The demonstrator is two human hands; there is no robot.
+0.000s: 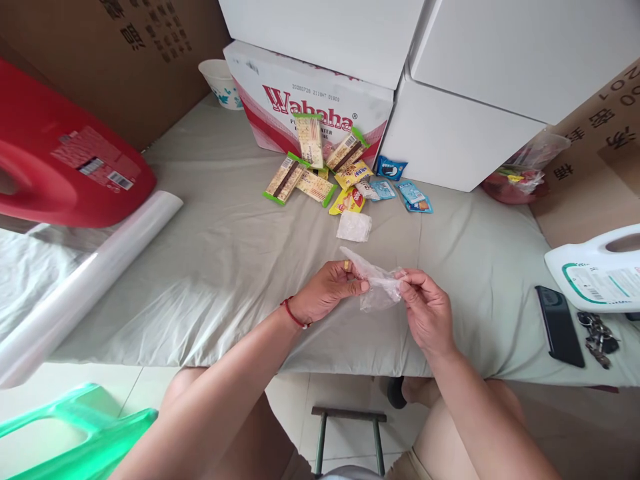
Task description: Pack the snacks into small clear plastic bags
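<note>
A clear plastic bag (379,291) is stretched between my two hands above the front part of the cloth-covered surface. My left hand (330,290), with a ring and a red bracelet, pinches its left side. The right side of the bag is pinched in the fingers of my right hand (427,307). Just beyond lies a folded clear packet (354,227). Farther back are several wrapped snacks: green-edged cracker packs (285,179), yellow packets (349,199) and blue packets (392,168). One cracker pack (310,140) leans against the Wahaha box (260,100).
At the left are a red jug (65,147), a plastic roll (100,273) and a green bag (85,433). A paper cup (223,83) stands behind. On the right lie a phone (560,327), keys (599,337) and a white bottle (600,273). White drawers (460,133) stand at the back.
</note>
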